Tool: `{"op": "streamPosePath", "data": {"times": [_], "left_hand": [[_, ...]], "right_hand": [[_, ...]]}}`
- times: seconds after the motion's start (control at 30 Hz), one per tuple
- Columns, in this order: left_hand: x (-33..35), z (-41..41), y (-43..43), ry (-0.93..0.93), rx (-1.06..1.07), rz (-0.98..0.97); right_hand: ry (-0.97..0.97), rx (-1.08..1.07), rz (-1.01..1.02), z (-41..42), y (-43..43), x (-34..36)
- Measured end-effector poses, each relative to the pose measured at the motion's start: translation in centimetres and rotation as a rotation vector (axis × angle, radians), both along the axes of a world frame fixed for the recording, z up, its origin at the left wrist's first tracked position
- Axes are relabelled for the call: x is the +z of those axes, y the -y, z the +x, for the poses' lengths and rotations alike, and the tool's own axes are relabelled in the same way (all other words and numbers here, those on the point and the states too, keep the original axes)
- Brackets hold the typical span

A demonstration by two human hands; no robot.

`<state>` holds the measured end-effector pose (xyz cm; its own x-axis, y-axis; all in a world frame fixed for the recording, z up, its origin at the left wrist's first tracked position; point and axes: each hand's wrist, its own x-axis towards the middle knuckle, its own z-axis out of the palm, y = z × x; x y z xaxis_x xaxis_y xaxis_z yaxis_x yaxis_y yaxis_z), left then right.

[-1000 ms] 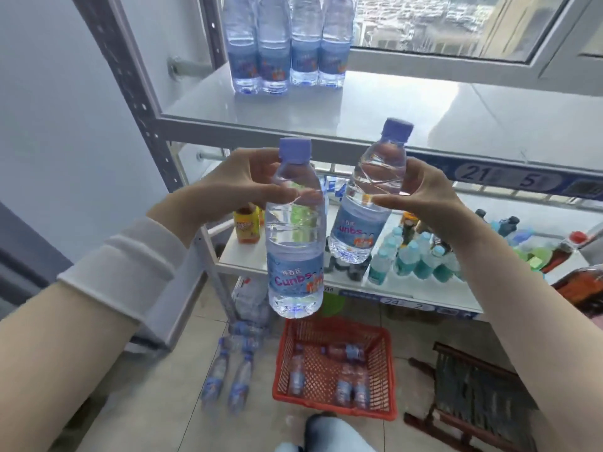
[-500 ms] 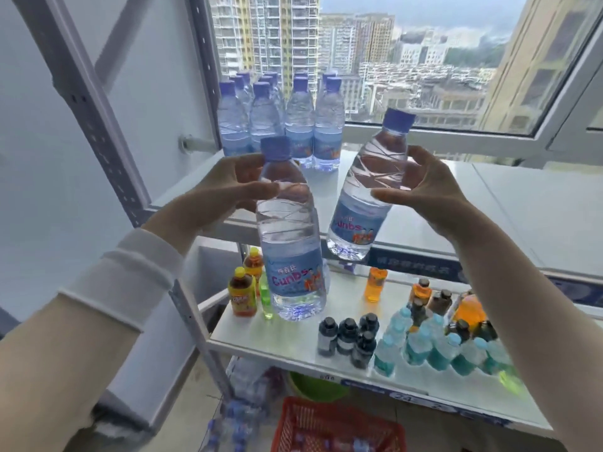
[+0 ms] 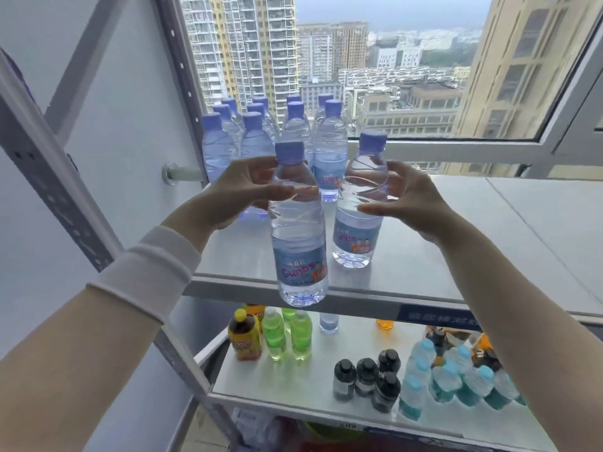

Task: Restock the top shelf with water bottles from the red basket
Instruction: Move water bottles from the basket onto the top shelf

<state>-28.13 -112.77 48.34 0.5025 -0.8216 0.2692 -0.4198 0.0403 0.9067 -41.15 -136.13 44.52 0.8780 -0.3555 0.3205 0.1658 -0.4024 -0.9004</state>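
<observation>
My left hand (image 3: 241, 194) grips a clear water bottle (image 3: 300, 243) with a purple cap and blue label by its shoulder; its base hangs just in front of the top shelf's front edge (image 3: 359, 290). My right hand (image 3: 408, 200) holds a second water bottle (image 3: 357, 223) by its upper part, with its base on or just above the top shelf. Behind them, several matching water bottles (image 3: 329, 148) stand grouped at the shelf's back left by the window. The red basket shows only as a red sliver (image 3: 326, 446) at the bottom.
The grey top shelf (image 3: 489, 230) stretches right of the bottles. The lower shelf (image 3: 310, 383) holds green, yellow, black-capped and teal drink bottles. A perforated metal upright (image 3: 49, 177) runs along the left. The window frame (image 3: 456, 151) stands behind the shelf.
Both hands have lifted their bottles from below the top shelf up to its level; the right bottle has moved over the shelf surface. My view has tilted up, so the basket dropped nearly out of sight.
</observation>
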Motion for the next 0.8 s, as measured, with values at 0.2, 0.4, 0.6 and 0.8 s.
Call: {"op": "streamPosePath", "data": {"times": [0.2, 0.4, 0.6, 0.8], "left_hand": [[-0.3, 2.9, 1.7, 0.047, 0.012, 0.004], [-0.8, 4.8, 2.5, 0.089, -0.015, -0.001], [-0.7, 5.4, 2.8, 0.170, -0.041, 0.027], [-0.6, 5.3, 3.4, 0.214, -0.043, 0.066]], "right_hand": [[-0.030, 0.017, -0.065, 3.1, 0.8, 0.1], [-0.085, 0.141, 0.013, 4.3, 1.7, -0.1], [-0.114, 0.141, 0.002, 4.3, 1.8, -0.4], [-0.077, 0.057, 0.017, 3.9, 1.3, -0.5]]}}
